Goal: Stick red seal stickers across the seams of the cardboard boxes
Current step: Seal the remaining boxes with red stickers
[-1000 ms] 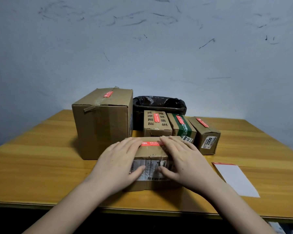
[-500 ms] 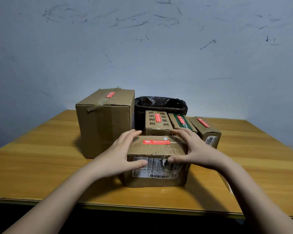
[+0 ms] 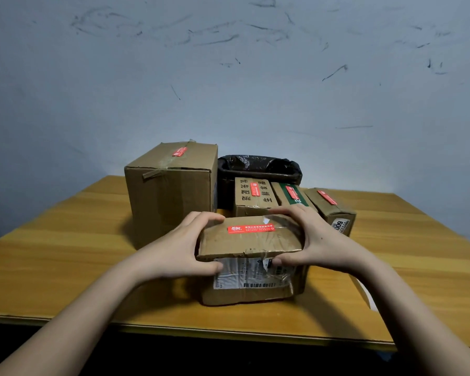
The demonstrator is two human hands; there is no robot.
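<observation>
Hands [image 3: 174, 248] [image 3: 323, 240] gripping stickered box [image 3: 250, 267] ends, near table edge [image 3: 228, 331]

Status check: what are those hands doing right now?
Left hand and right hand grip the front box. Red sticker on its top. Nothing in the way.

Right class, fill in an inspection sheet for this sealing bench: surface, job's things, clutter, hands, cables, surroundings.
Surface: wooden table, bare wood at left.
Job's things: front box with a red sticker on top; big box and three small boxes behind, each stickered.
Clutter: black-lined bin behind the small boxes; white sheet mostly hidden by the right arm.
Hands: left hand and right hand grip the front box's ends, thumbs on its near face.
Cables: nothing seen.
Surroundings: scuffed pale wall.
</observation>
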